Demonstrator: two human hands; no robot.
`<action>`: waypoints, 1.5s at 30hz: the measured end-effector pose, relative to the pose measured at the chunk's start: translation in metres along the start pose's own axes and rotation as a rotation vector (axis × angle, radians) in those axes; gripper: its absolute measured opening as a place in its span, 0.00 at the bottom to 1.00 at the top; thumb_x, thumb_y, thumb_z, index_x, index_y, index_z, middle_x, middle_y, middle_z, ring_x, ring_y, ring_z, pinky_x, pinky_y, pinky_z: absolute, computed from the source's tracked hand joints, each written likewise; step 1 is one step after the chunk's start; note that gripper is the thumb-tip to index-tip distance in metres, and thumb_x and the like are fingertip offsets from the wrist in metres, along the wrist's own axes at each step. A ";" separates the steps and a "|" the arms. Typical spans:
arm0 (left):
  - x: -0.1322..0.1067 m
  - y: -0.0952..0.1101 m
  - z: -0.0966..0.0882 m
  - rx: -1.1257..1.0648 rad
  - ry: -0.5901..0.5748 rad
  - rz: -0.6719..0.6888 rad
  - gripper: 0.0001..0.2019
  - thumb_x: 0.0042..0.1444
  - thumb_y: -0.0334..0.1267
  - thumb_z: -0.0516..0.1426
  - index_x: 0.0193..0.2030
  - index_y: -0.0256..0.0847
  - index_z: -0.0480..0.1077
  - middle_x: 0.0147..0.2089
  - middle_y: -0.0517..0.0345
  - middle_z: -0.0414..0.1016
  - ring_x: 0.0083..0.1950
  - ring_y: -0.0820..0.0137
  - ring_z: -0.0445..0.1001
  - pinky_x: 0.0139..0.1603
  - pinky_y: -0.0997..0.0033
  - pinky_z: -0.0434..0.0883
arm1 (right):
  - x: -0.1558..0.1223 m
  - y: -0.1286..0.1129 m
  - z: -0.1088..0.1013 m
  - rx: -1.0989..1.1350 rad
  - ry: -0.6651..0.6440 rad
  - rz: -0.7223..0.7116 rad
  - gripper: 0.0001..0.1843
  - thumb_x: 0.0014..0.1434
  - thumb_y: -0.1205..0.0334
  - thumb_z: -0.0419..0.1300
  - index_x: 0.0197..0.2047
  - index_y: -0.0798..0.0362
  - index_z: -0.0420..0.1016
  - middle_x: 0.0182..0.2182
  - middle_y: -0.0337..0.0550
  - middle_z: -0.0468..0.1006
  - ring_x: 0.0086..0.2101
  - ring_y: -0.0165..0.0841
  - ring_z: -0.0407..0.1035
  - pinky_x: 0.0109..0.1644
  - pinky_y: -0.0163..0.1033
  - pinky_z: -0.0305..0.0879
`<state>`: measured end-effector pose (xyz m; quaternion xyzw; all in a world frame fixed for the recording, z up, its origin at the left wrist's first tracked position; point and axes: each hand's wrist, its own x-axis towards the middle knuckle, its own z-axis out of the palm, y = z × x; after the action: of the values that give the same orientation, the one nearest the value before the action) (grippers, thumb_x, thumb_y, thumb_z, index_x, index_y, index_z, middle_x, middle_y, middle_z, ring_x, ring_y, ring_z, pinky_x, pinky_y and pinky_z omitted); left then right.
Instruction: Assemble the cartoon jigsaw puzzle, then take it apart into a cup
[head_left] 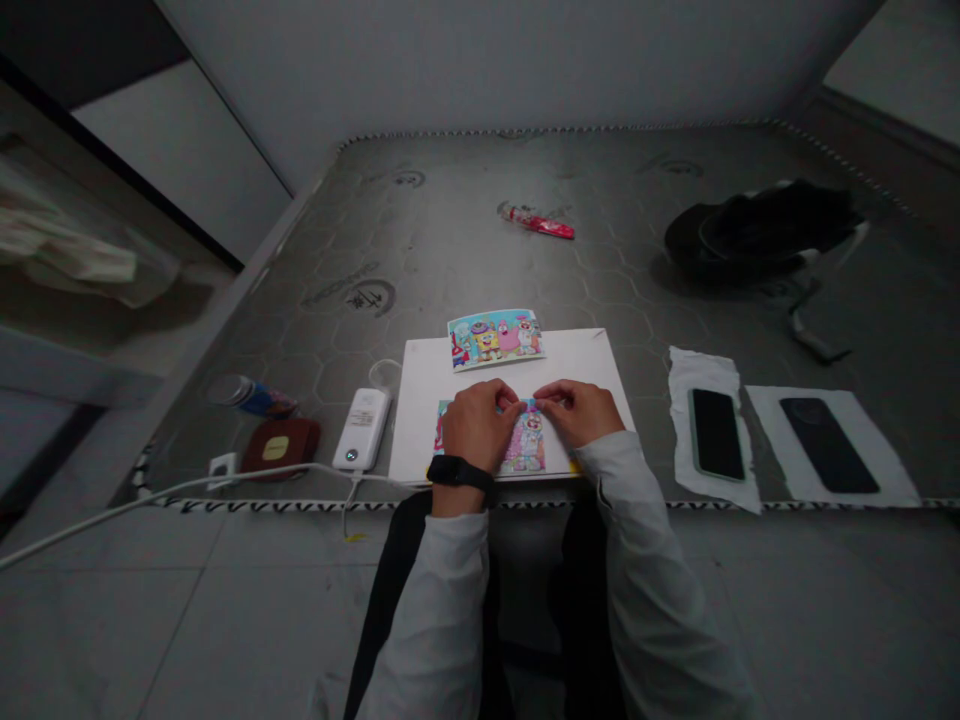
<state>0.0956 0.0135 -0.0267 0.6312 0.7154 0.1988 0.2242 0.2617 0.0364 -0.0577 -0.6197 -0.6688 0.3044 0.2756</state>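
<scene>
A white board (570, 352) lies in front of me. On it, close to me, is a colourful cartoon picture (529, 455), partly covered by my left hand. My left hand (476, 422) is closed in a pinch at the picture's top edge, with a black watch band (460, 473) on the wrist. Opposite it, my right hand (581, 412) pinches too, its fingertips nearly meeting the left ones. Whatever small thing lies between the fingertips is too small to tell. Beyond my hands, a cartoon card (496, 340) with similar characters rests at the board's far edge.
Left of the board are a white power bank (363, 430) with a cable (285, 469), a brown case (279, 446) and a bottle (255, 396). At right, two phones (716, 435) lie on white sheets, with a black cap (757, 235) behind. A red packet (541, 222) lies farther back.
</scene>
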 end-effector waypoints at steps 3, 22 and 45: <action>0.000 0.000 0.001 0.003 0.002 0.000 0.03 0.54 0.40 0.66 0.34 0.47 0.78 0.34 0.63 0.81 0.36 0.69 0.75 0.35 0.70 0.63 | 0.000 0.000 0.001 -0.020 0.006 -0.017 0.04 0.54 0.66 0.68 0.35 0.50 0.84 0.30 0.40 0.83 0.30 0.32 0.73 0.40 0.38 0.67; -0.001 -0.004 -0.006 0.006 0.038 -0.028 0.02 0.54 0.41 0.65 0.34 0.49 0.78 0.35 0.64 0.81 0.38 0.67 0.76 0.37 0.68 0.66 | -0.007 0.032 -0.070 -0.340 0.033 0.043 0.11 0.48 0.61 0.70 0.37 0.49 0.83 0.32 0.40 0.79 0.32 0.35 0.70 0.38 0.40 0.63; 0.004 -0.017 -0.014 -0.170 -0.019 0.105 0.07 0.60 0.43 0.61 0.40 0.47 0.81 0.40 0.61 0.83 0.39 0.69 0.78 0.42 0.70 0.69 | -0.002 -0.020 0.006 0.147 -0.016 -0.061 0.05 0.55 0.63 0.66 0.37 0.50 0.83 0.28 0.38 0.81 0.27 0.30 0.68 0.35 0.36 0.62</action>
<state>0.0735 0.0156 -0.0256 0.6485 0.6597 0.2641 0.2731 0.2442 0.0327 -0.0463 -0.5749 -0.6653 0.3489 0.3242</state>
